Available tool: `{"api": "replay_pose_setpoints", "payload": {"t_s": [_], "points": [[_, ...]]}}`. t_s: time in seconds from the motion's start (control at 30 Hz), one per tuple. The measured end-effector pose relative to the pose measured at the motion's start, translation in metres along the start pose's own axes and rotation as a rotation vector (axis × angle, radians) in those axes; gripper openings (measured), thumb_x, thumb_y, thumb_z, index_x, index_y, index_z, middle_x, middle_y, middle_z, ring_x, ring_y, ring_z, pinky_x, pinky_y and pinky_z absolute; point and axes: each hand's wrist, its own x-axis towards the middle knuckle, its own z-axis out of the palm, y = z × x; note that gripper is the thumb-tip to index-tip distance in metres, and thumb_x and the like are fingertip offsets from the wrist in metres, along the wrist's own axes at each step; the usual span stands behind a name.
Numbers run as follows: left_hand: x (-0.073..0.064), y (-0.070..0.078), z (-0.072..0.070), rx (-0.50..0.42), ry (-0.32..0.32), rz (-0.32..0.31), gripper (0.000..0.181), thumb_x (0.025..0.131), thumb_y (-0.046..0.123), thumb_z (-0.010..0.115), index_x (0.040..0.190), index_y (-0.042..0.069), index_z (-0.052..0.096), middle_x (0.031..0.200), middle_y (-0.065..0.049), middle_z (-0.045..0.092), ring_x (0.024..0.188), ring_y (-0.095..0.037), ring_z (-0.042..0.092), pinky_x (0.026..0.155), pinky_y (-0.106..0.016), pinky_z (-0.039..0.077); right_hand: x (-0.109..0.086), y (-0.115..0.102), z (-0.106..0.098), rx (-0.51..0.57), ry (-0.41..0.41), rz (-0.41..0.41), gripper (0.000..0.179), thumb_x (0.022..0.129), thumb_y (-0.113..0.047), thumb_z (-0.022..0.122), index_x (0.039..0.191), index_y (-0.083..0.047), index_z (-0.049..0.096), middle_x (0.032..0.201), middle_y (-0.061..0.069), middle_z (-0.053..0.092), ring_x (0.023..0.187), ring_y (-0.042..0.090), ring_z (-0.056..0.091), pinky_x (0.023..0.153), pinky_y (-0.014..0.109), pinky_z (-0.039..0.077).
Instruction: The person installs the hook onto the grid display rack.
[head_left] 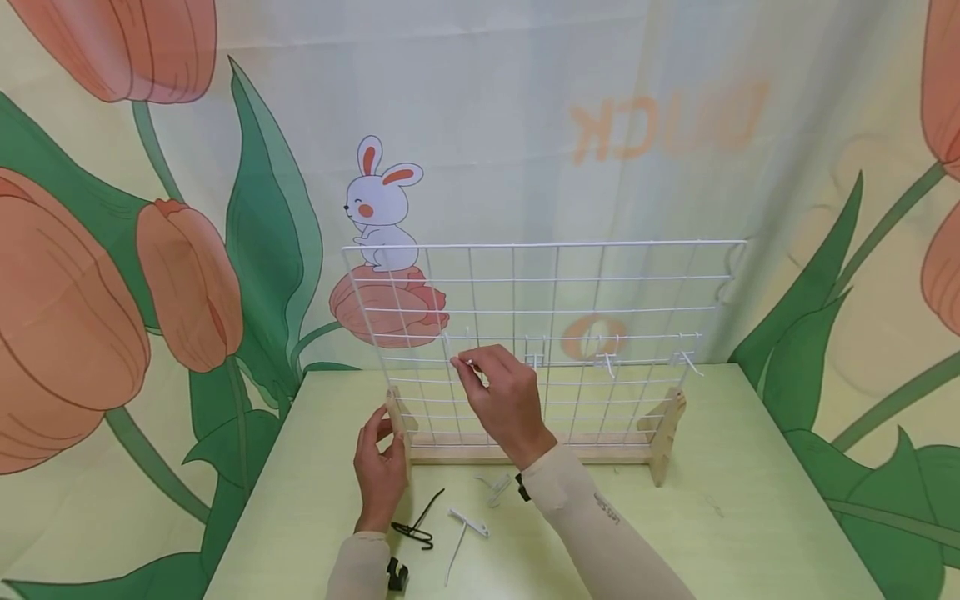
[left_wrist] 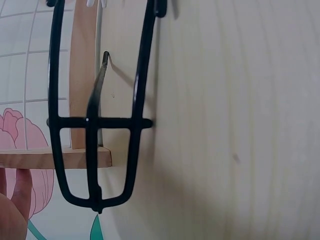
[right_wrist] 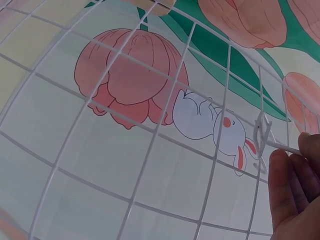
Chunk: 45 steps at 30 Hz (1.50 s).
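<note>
My right hand [head_left: 506, 404] is at the left part of a white wire grid panel [head_left: 555, 245]. Thumb and fingers pinch the stem of a white hook [right_wrist: 280, 145], whose base overlaps the grid wires in the right wrist view. Lower down, my left hand [head_left: 381, 471] grips the left leg of the wooden stand [head_left: 525, 454] that holds the panel upright. Its fingers [left_wrist: 21, 195] show against the wood in the left wrist view. A black wire hook [head_left: 420, 532] lies on the table near the left hand and looms large in that wrist view.
Several white hooks [head_left: 609, 362] hang along one row on the panel's right half. Two loose white hooks [head_left: 468, 523] lie on the pale wooden table [head_left: 750, 500] in front of the stand. Behind hangs a curtain [head_left: 480, 125] printed with tulips and a rabbit.
</note>
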Motion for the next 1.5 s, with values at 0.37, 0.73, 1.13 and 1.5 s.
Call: {"api": "replay_pose_setpoints", "payload": {"t_s": [0.37,0.73,1.13,1.5], "points": [[-0.001,0.001,-0.001,0.024,0.0,0.0,0.053,0.102,0.001,0.066,0.151,0.02,0.055,0.126,-0.013,0.064,0.122,-0.027,0.066,0.09,-0.041,0.063,0.004,-0.002,0.0,-0.013,-0.001,0.005,0.013,0.088,-0.01,0.087,0.095,-0.004,0.078,0.088,0.007,0.077,0.08,0.017,0.076,0.072,0.029,0.065],[-0.001,0.002,0.0,0.006,0.005,0.004,0.056,0.101,-0.001,0.067,0.151,0.02,0.056,0.126,-0.013,0.064,0.121,-0.028,0.066,0.09,-0.035,0.063,-0.002,-0.001,0.004,-0.068,-0.031,-0.028,0.013,0.087,-0.013,0.088,0.094,-0.007,0.079,0.089,0.005,0.078,0.083,0.016,0.078,0.075,0.029,0.065],[-0.001,0.001,0.0,0.007,0.009,0.009,0.054,0.1,-0.001,0.067,0.15,0.019,0.056,0.124,-0.014,0.064,0.12,-0.027,0.066,0.088,-0.018,0.058,-0.019,-0.002,0.008,-0.077,-0.064,-0.03,0.015,0.088,-0.013,0.087,0.098,-0.006,0.08,0.096,0.005,0.081,0.089,0.016,0.08,0.078,0.03,0.065],[0.001,0.002,0.0,0.022,0.007,0.004,0.054,0.101,0.0,0.066,0.151,0.019,0.056,0.124,-0.014,0.063,0.12,-0.027,0.066,0.091,-0.039,0.063,-0.026,0.0,0.008,-0.058,-0.028,-0.03,0.015,0.084,-0.01,0.089,0.096,-0.004,0.082,0.098,0.008,0.082,0.092,0.018,0.08,0.079,0.033,0.066]]}}
